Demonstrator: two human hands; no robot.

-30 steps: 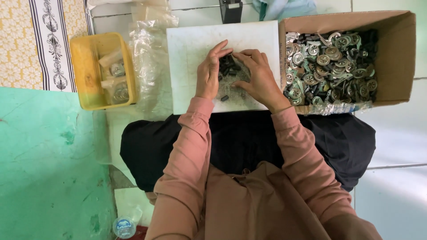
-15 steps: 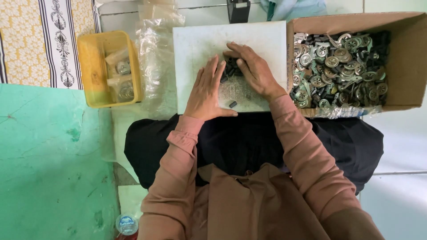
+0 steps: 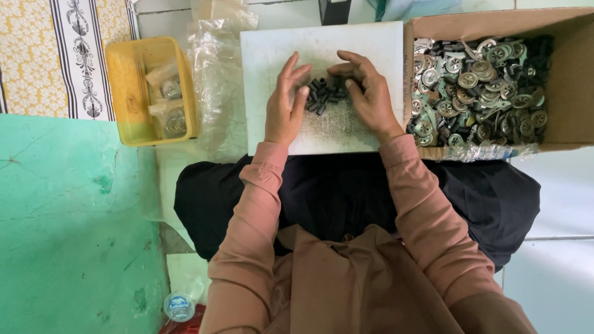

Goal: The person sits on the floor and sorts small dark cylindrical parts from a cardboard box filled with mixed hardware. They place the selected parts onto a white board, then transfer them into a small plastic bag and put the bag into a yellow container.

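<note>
A small heap of dark cylindrical parts (image 3: 325, 94) lies on the far middle of a white board (image 3: 266, 46). The left hand (image 3: 286, 105) rests flat beside the heap, fingers spread and touching its left edge. The right hand (image 3: 366, 93) curls loosely over its right side, fingertips on the parts, gripping nothing. Just right of the board stands a cardboard box (image 3: 575, 74) full of round metal pieces (image 3: 476, 86). Left lie clear plastic bags (image 3: 216, 80) and a yellow tray (image 3: 133, 68).

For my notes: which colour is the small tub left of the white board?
Yellow. The tub shows best in the head view, the only one.
</note>
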